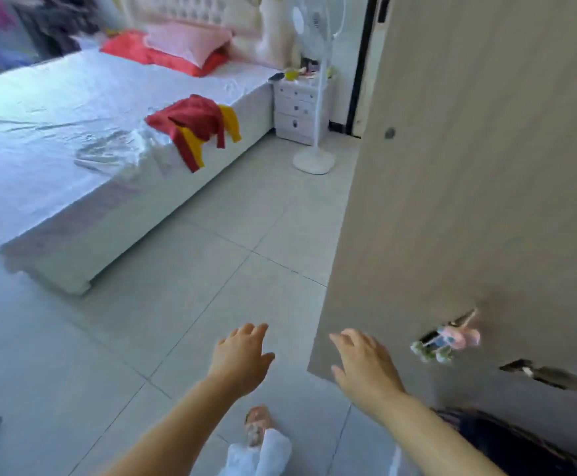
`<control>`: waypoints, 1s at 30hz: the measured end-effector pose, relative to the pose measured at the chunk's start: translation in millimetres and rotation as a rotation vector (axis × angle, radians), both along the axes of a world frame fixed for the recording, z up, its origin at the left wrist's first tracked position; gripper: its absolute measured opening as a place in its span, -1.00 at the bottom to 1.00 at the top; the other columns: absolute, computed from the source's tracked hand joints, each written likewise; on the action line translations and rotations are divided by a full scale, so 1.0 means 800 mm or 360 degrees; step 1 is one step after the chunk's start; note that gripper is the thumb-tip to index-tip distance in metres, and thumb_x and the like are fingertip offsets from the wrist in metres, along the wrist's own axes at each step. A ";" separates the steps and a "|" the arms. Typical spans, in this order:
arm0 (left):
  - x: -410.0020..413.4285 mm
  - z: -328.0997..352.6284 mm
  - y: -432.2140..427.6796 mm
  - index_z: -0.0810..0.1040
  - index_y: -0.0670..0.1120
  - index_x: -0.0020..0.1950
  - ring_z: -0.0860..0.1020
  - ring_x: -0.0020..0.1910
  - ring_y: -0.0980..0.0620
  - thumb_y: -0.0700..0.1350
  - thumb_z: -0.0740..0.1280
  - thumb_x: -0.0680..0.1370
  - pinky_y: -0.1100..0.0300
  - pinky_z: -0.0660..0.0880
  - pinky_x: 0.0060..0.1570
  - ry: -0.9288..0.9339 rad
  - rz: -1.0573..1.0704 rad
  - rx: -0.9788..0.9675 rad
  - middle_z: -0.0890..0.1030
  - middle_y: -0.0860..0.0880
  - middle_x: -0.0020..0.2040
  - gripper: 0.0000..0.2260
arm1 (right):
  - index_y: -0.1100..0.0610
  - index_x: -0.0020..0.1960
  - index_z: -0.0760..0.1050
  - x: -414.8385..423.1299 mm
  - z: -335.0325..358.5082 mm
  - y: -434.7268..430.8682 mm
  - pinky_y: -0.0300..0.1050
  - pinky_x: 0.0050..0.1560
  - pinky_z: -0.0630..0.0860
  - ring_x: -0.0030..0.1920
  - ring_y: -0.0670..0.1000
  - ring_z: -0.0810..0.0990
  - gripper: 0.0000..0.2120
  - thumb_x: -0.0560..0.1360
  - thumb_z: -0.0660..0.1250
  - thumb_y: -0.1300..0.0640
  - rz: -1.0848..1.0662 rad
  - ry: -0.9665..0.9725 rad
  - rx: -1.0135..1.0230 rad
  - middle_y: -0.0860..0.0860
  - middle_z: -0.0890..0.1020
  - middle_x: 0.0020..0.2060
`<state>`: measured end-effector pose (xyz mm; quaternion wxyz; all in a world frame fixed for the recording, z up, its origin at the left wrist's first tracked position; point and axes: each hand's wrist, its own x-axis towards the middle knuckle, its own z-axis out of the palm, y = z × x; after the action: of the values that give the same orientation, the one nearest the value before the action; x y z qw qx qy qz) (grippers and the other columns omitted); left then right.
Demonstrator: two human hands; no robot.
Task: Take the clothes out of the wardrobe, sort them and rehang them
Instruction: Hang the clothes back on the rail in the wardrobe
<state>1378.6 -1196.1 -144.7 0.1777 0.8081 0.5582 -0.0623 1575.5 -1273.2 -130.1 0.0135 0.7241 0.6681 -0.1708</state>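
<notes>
Two hands reached out over tiled floor [177, 269], both empty. Left hand [242, 359]: fingers spread wide. Right hand [366, 365]: fingers relaxed, at wardrobe door [486, 166] lower corner. One red-and-yellow garment [194, 127] lay crumpled on bed [57, 149] edge.

Both hands reach forward, empty with fingers relaxed, the left hand [242, 359] over the tiled floor [184, 304] and the right hand [366, 365] seemingly touching the wardrobe door [469, 166], while a red-and-yellow garment [194, 125] lies on the bed [57, 132].
</notes>
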 end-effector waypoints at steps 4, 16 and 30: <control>-0.081 0.002 0.024 0.16 0.03 0.46 0.35 0.32 -0.04 0.13 0.16 0.57 0.06 0.26 0.27 0.0026 0.0349 0.0017 0.36 0.00 0.37 -0.50 | 0.04 0.31 0.27 -0.068 0.001 0.073 -0.07 0.19 0.27 0.23 0.09 0.32 -0.65 0.53 0.13 0.10 0.0320 0.0027 0.0063 0.00 0.33 0.26; -0.220 0.006 0.234 0.16 0.03 0.47 0.31 0.35 -0.04 0.13 0.15 0.58 0.07 0.24 0.29 -0.0043 0.0688 0.0014 0.32 -0.01 0.39 -0.51 | 0.02 0.37 0.21 -0.195 0.015 0.345 -0.11 0.23 0.28 0.24 0.06 0.32 -0.61 0.56 0.11 0.04 0.0659 -0.0043 0.0101 -0.02 0.31 0.29; -0.258 0.017 0.549 0.13 0.03 0.47 0.29 0.36 -0.04 0.12 0.16 0.57 0.08 0.22 0.29 -0.0036 0.0706 0.0070 0.30 0.00 0.41 -0.50 | 0.02 0.42 0.17 -0.218 0.010 0.673 -0.09 0.25 0.28 0.31 0.05 0.29 -0.53 0.55 0.15 -0.02 0.0663 -0.0122 0.0082 0.00 0.29 0.32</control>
<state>1171.9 -757.2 -131.2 0.1756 0.6697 0.7216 -0.0005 1400.8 -734.5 -122.4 0.0553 0.5765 0.8064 -0.1195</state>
